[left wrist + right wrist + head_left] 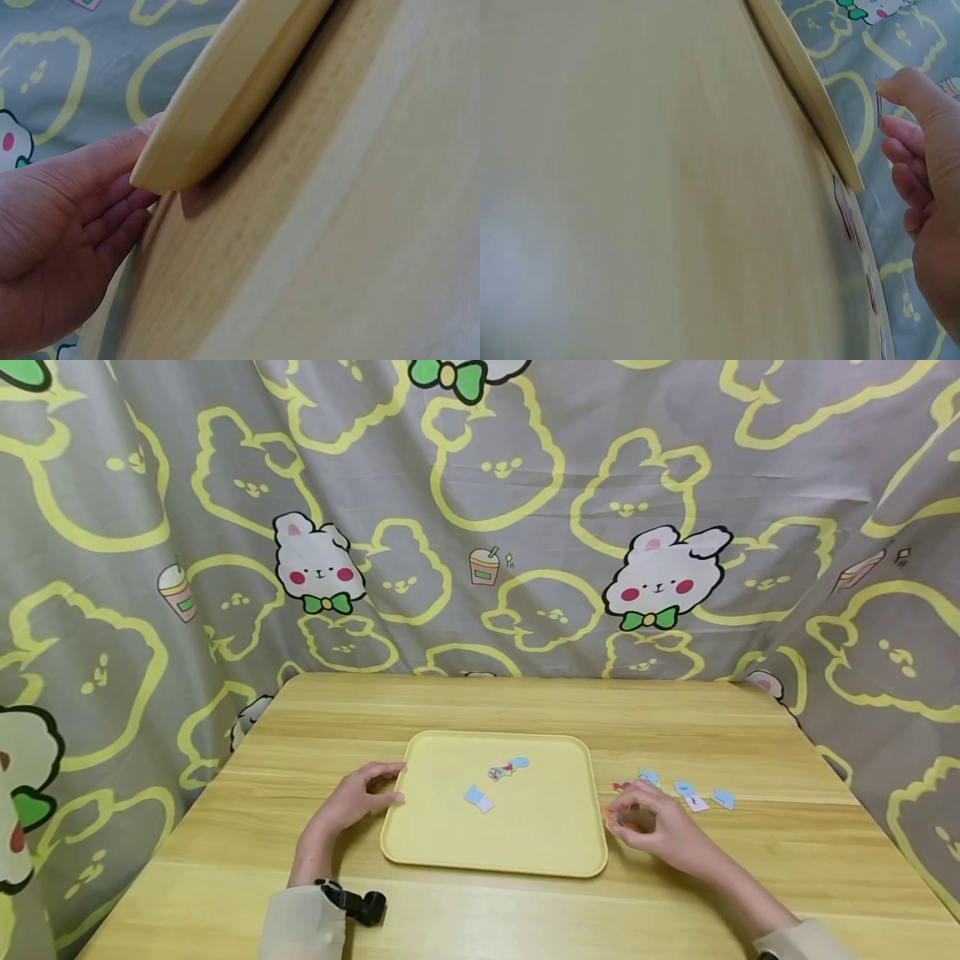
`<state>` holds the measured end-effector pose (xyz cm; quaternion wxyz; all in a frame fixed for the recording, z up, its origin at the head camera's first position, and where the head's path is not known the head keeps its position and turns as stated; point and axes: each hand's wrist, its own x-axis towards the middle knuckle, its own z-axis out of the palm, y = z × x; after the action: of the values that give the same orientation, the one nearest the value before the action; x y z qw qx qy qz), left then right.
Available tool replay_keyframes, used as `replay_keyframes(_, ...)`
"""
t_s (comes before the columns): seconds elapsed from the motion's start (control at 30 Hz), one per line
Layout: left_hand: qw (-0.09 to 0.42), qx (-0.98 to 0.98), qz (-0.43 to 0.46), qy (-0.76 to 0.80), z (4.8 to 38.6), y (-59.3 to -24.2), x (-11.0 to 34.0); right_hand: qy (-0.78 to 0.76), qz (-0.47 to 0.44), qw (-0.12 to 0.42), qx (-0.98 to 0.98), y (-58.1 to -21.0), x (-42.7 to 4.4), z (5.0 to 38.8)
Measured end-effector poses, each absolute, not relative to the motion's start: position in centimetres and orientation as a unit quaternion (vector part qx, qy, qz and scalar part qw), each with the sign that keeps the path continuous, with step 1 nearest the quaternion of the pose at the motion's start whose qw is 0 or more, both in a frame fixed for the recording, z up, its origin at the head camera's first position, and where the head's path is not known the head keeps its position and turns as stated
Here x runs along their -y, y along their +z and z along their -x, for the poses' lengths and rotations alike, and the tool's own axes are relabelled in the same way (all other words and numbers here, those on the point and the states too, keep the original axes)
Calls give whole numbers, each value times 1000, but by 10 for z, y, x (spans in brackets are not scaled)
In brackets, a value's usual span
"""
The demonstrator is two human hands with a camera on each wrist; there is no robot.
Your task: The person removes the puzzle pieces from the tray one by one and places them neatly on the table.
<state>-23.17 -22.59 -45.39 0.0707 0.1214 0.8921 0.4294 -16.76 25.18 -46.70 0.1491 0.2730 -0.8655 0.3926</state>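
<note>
A pale yellow tray lies on the table, and my left hand grips its left rim. In the left wrist view the fingers of my left hand bend at the tray's edge. Just beyond the right rim, my right hand pinches a small flat puzzle piece with some orange on it. The right wrist view shows this piece edge-on between thumb and finger. On the tray lie a blue-and-white piece and a small cluster of pieces.
Several more puzzle pieces lie right of the tray, among them a blue piece, a white piece and a red one. A wooden table carries everything. Behind it hangs a patterned grey curtain.
</note>
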Motion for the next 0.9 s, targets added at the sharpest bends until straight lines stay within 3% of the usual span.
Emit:
replay_keyframes(0.2,69,-896,-121,422,232,-454,227,381,-290,177,859,-468,-264,167)
replay_keyframes(0.9,73,-892,-117,430,232,-453,225,354,-260,193,877,-471,-299,157)
